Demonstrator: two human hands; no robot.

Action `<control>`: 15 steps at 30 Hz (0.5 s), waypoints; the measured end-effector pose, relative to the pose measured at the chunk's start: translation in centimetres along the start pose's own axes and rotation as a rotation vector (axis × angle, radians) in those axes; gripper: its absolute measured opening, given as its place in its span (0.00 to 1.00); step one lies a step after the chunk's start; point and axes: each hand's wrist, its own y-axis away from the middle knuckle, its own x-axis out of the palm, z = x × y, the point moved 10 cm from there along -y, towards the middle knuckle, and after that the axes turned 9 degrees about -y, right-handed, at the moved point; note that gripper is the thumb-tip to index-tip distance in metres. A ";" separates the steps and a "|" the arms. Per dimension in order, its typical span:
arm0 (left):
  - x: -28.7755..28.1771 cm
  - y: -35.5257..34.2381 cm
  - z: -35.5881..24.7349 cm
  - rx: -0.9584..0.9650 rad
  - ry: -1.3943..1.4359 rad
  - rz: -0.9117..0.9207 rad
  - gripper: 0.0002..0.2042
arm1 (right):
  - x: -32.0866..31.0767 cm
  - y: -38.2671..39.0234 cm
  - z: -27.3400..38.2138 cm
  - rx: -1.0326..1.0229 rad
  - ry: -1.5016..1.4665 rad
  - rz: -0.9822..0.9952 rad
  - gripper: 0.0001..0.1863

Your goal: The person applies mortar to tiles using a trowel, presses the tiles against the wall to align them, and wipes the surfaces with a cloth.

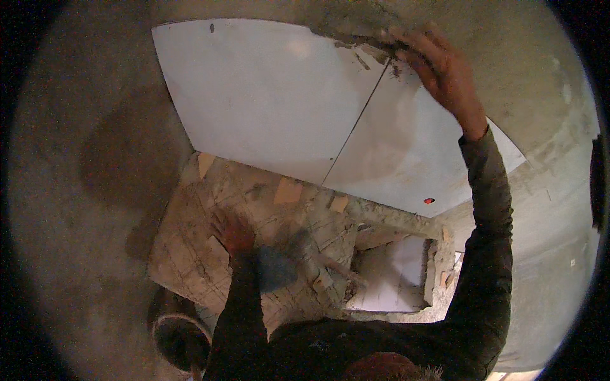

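My left hand (232, 230), slightly blurred, rests with spread fingers on a rough, scored grey slab (184, 235). Beside it lies a blue-grey object (275, 270), probably a tool blade, with a blurred handle-like bar nearby. My right hand (445, 76) is raised to the top edge of two large white tiles (254, 89), fingers apart and bent over the smeared mortar at the joint between them. A small red-rimmed hole (429, 200) shows low in the right tile.
A square recess (391, 279) with a pale inner face opens at lower right of the slab. A dark round bucket (178, 336) with a stick stands at lower left. Small tan pieces (289, 190) sit along the tiles' lower edge. Bare plastered walls (95, 159) surround the work.
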 end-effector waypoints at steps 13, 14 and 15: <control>-1.9 -0.3 -0.6 -0.023 -0.019 -0.203 0.29 | -6.4 -4.2 -1.9 0.372 -0.352 0.089 0.14; -2.0 -0.2 0.2 -0.047 0.003 -0.182 0.29 | -6.1 -3.9 -1.7 0.258 -0.332 0.043 0.15; -2.1 -0.1 1.0 -0.072 0.024 -0.162 0.29 | -5.2 -2.9 -2.0 0.144 -0.312 -0.004 0.16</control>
